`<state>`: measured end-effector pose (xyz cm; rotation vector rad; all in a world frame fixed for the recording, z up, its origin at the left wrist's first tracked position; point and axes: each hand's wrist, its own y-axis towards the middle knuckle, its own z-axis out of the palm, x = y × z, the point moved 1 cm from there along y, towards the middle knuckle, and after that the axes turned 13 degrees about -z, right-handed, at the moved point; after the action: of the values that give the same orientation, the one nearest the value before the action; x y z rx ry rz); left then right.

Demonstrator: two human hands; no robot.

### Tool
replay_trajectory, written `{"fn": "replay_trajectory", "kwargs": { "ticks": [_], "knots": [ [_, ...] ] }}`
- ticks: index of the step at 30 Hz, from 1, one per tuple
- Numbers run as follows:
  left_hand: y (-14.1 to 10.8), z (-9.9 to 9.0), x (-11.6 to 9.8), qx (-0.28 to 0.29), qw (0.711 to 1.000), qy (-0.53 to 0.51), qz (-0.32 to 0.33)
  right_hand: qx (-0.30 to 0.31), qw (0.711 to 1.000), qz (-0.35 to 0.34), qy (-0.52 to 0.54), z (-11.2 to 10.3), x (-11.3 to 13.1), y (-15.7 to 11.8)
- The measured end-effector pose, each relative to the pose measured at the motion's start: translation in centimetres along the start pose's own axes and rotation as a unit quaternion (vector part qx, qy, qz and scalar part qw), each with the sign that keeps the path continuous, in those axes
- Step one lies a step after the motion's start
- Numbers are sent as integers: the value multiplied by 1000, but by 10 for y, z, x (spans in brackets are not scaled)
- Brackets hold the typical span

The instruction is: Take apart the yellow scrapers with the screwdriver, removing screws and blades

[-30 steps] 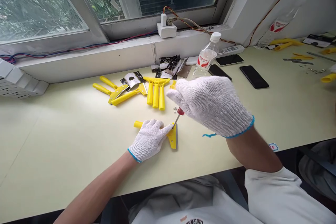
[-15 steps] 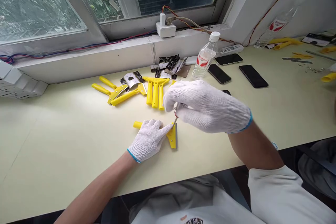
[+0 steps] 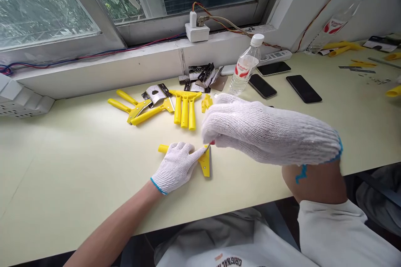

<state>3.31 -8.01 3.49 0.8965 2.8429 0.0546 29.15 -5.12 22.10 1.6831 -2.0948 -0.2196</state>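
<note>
My left hand (image 3: 178,164), in a white knitted glove with a blue cuff, presses a yellow scraper (image 3: 205,166) flat on the table. The scraper's head and grey blade point right; its handle end sticks out left of the glove. My right hand (image 3: 266,131), gloved too, is closed round a screwdriver (image 3: 208,146). Only the metal shaft and a bit of red show below the fingers, and the tip meets the upper part of the scraper head by my left thumb. Behind lie yellow scraper handles (image 3: 185,110), small yellow parts (image 3: 206,103) and two scrapers with blades (image 3: 138,111).
A water bottle (image 3: 246,69) stands behind my right hand, beside several phones (image 3: 303,89). Black-and-white packaging cards (image 3: 203,77) lie near the sill. A white stepped stack (image 3: 23,96) is at the left. More scraper parts (image 3: 361,63) and another bottle (image 3: 332,27) are at the right.
My right hand has turned, its back now more upward and its wrist farther right, with the screwdriver still on the scraper. Small yellow parts behind it have come into view. My left hand stays put.
</note>
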Motion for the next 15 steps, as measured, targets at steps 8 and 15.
{"fn": "replay_trajectory", "kwargs": {
  "ticks": [8, 15],
  "knots": [
    [0, 2, 1, 4, 1000, 14, 5, -67, 953, 243, -167, 11, 3, 18],
    [0, 2, 1, -1, 1000, 2, 7, -34, 995, 49, -85, 12, -3, 6]
  ]
}}
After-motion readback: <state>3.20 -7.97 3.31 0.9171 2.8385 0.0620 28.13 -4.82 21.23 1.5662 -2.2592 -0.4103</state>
